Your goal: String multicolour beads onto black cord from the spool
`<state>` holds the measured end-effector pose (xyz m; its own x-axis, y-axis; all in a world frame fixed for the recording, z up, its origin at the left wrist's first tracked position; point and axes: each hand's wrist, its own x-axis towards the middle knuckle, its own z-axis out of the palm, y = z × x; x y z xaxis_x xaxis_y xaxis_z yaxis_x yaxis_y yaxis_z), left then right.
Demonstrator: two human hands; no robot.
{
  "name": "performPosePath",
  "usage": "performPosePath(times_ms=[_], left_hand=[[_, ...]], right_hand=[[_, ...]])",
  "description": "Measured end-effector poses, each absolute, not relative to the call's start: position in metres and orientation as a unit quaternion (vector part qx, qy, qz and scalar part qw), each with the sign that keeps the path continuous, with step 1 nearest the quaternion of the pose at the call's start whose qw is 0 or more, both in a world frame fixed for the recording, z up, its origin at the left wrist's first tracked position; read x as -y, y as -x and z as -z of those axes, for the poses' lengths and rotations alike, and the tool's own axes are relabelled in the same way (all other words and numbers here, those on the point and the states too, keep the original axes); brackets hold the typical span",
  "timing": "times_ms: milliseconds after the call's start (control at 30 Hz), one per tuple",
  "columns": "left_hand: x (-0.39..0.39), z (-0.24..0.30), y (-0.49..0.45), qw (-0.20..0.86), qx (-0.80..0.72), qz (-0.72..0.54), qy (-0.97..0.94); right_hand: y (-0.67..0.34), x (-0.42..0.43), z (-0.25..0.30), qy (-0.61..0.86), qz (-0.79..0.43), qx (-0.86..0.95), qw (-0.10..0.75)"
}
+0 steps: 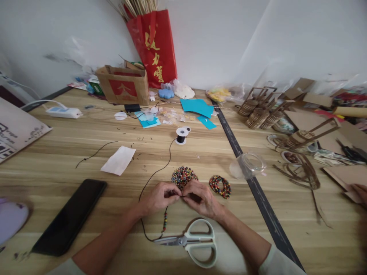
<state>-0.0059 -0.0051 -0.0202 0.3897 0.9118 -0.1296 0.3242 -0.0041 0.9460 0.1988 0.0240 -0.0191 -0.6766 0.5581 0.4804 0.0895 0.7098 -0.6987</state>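
Note:
My left hand (pixel 159 197) and my right hand (pixel 200 198) meet fingertip to fingertip just in front of a pile of coloured beads (pixel 184 176). Both are pinched closed. A thin black cord (pixel 156 173) runs from a small spool (pixel 181 135) to my left hand, and below it hangs a short strung row of beads (pixel 164 222). What my right fingers pinch is too small to make out. A finished bead bracelet (pixel 220 186) lies right of the pile.
Pale-handled scissors (pixel 195 241) lie near the front edge, a black phone (pixel 70 216) at left, white paper (pixel 118 160) beyond it. A clear lid (pixel 248 165) rests by the dark table seam (pixel 252 183). Cardboard pieces clutter the right; a box (pixel 124 84) and red bag (pixel 155 47) stand at the back.

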Motion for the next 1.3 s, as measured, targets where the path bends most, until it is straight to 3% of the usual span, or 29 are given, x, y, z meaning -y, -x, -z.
performPosePath(times_ms=[433, 833, 1300], left_hand=[[0.0057, 0.0187, 0.003, 0.61, -0.462, -0.31, -0.564], [0.0063, 0.0198, 0.0058, 0.542, -0.45, -0.314, -0.636], [0.0063, 0.0166, 0.004, 0.585, -0.457, -0.3, -0.599]], right_hand=[[-0.2, -0.0241, 0.0267, 0.185, -0.318, 0.865, 0.342], [-0.2017, -0.0252, 0.0235, 0.163, -0.315, 0.869, 0.345], [-0.2017, -0.0239, 0.0242, 0.167, -0.312, 0.863, 0.36]])
